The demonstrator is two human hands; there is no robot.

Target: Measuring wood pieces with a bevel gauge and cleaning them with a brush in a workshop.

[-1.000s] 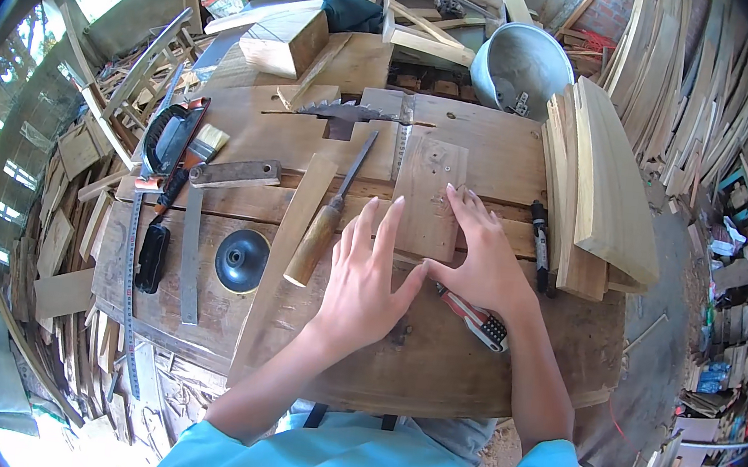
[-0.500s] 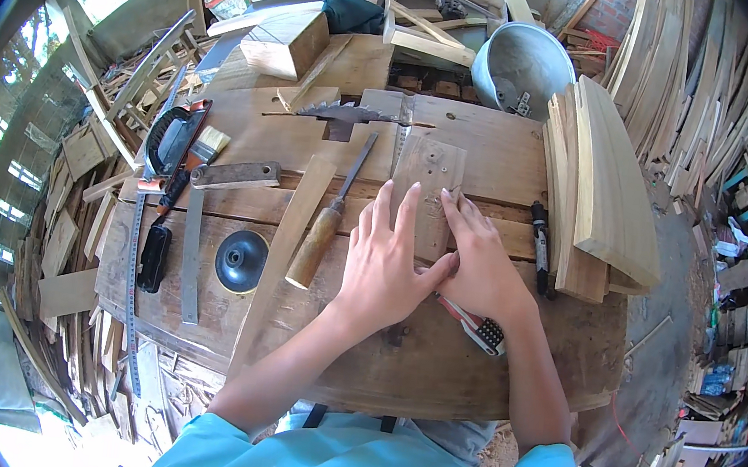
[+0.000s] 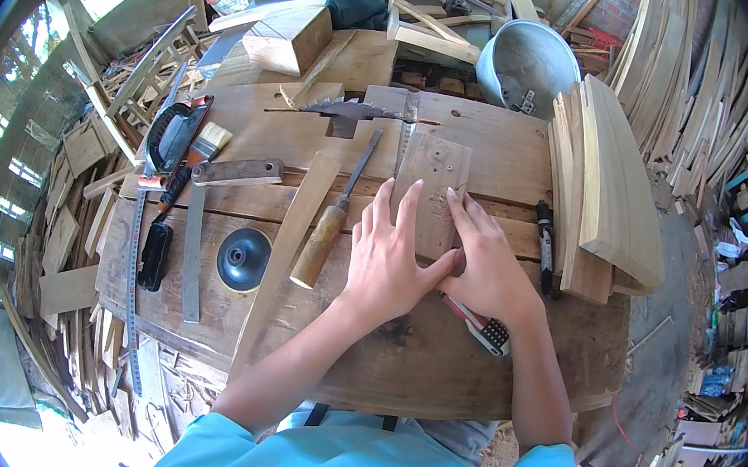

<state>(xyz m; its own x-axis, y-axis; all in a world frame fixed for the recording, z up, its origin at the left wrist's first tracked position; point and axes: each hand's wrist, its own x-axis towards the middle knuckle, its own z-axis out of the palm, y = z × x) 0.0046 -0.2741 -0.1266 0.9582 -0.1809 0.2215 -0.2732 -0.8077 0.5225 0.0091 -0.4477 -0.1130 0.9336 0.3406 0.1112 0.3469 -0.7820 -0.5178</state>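
Observation:
My left hand point(image 3: 387, 260) lies with fingers stretched over the near left part of a flat wooden board point(image 3: 437, 156), which shows small holes and scratches. My right hand point(image 3: 492, 271) rests on the board's right edge, its fingers extended. The thumbs meet at the board's near end, partly hiding it. Beside my right wrist is a red and white tool with a black dotted handle point(image 3: 491, 337), partly covered by the hand. A wood-handled chisel point(image 3: 322, 244) lies left of my left hand, next to a long thin wooden strip point(image 3: 289, 247).
A saw blade point(image 3: 337, 106) rises through the worktable at the far middle. Stacked boards point(image 3: 611, 186) and a black pen-like tool point(image 3: 544, 250) sit to the right. Leftward are a round black pad point(image 3: 244, 259), a metal ruler point(image 3: 193, 260) and a brush point(image 3: 210, 141). A bucket point(image 3: 527, 63) stands behind.
The view has shifted very slightly. Both hands stay on the board with almost the same finger positions.

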